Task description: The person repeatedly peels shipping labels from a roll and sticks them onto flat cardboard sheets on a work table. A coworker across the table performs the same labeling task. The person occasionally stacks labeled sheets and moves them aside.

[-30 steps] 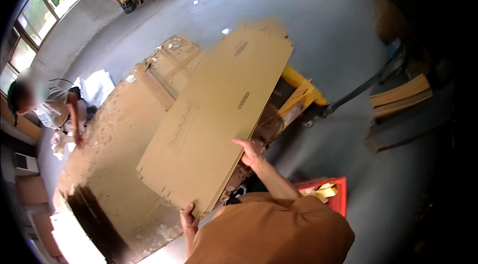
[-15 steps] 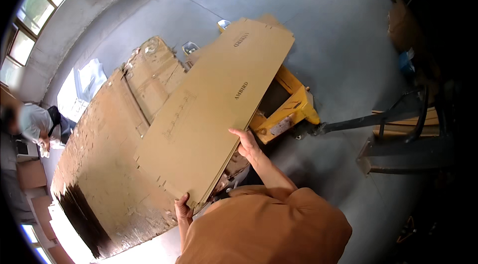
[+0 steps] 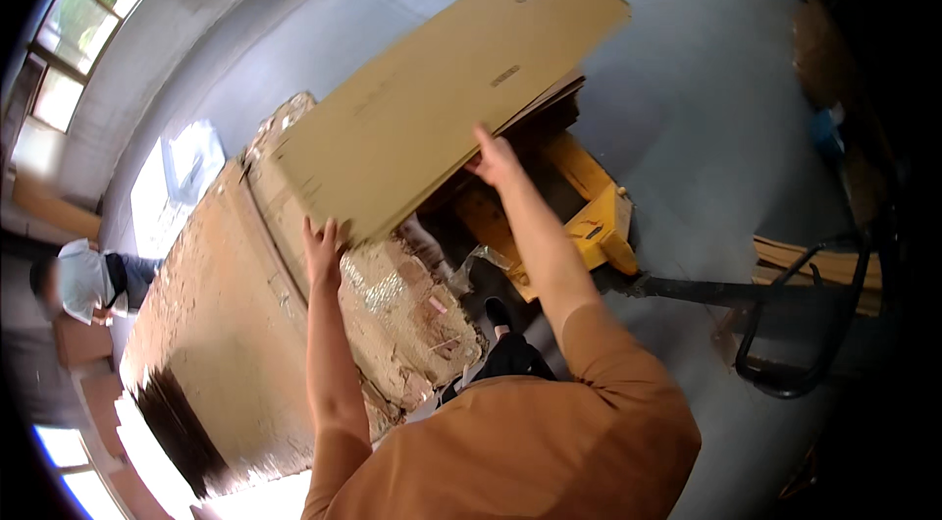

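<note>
Holding a long flat cardboard sheet at its near end, both arms stretched out. Sheet runs from near-left to far-right, tilted, its far end up over the grey concrete floor.

Left hand is at the near-left corner, fingers spread apart and pointing up against the sheet's edge; cannot tell if the thumb wraps under. Right hand is on the near long edge around mid-length, fingers together, pressed on the edge, tips hidden behind the cardboard.

Under the sheet's far part: more flat cardboard stacked, its edges showing just below the sheet. Below that, a yellow pallet jack, its black handle running out to the right.

Left of the hands: a big stack of flattened cardboard, top face scuffed and torn, with shiny tape patches near the left forearm.

Far left: another person in a light top, bent over. Windows at far left.

Orange sleeves at the near edge.
</note>
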### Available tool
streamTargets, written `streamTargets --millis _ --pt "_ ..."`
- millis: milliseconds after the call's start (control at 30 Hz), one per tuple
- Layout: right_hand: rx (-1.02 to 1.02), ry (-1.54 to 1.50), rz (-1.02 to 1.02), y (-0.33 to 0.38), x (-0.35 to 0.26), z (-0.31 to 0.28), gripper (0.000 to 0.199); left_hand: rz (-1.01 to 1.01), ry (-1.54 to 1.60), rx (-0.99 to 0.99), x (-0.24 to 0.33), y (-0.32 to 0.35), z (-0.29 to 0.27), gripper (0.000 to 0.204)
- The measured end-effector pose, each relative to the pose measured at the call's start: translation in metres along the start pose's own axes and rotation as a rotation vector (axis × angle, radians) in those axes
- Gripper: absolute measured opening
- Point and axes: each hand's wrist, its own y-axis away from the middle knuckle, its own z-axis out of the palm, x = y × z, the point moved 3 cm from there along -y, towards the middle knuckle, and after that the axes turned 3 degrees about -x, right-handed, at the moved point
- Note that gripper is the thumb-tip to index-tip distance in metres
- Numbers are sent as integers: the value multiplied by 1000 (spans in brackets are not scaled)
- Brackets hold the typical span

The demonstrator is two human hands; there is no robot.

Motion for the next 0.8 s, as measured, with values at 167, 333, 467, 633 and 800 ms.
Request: streamTargets --millis 167,333,467,633,800 --pt "47 505 13 -9 57 -37 33 -15 -80 -50 -81 22 -30 38" --pt "-62 425 273 83 196 -47 17 -199 -159 14 -178 180 -101 31" --pt "-113 631 122 135 266 -9 17 -385 -6 159 -241 292 -179 28" --pt "-414 984 -88 220 361 130 21 -435 286 395 -307 405 -284 32" --pt "-795 1056 161 329 532 248 27 -332 550 703 -360 506 -410 32"
